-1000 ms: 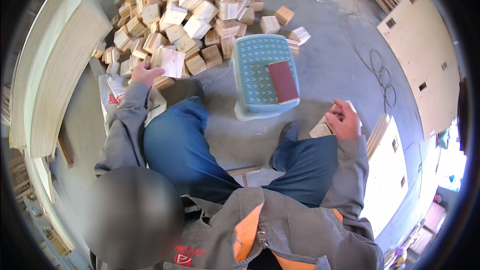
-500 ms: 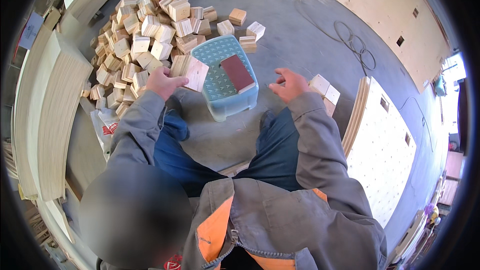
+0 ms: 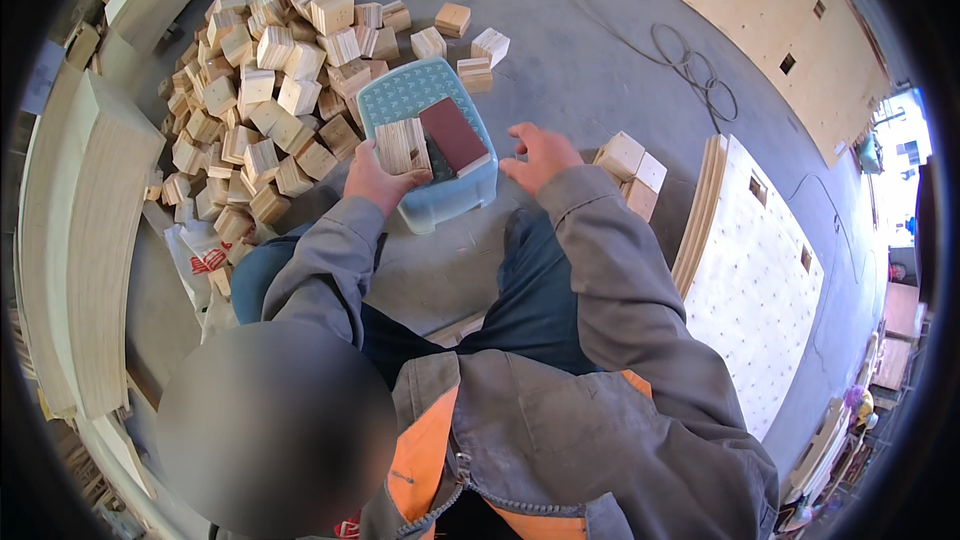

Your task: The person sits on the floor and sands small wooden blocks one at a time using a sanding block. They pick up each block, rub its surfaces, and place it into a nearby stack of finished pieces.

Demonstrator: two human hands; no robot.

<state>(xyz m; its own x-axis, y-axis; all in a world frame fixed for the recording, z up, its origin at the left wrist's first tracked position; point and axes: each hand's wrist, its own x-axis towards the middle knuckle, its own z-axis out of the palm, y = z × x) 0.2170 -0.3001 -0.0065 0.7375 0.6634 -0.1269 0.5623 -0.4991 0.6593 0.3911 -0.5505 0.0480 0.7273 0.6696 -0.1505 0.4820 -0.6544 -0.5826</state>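
We find the left hand [image 3: 376, 181] at the near left part of the light-blue plastic step stool [image 3: 450, 200], thumb and fingers closed about the edges of a laminated plywood block [image 3: 402, 145]. The block is over the stool's top, beside a maroon rectangular pad [image 3: 453, 132] lying on it; we cannot tell whether the block touches the surface. We note the right hand [image 3: 543, 156] just right of the stool, fingers half-curled, parted from the thumb, holding nothing. We record a heap of wooden blocks [image 3: 265, 90] left of the stool, a small group of blocks [image 3: 636, 172] to its right, and a looped cable [image 3: 700, 80] beyond it, rightward.
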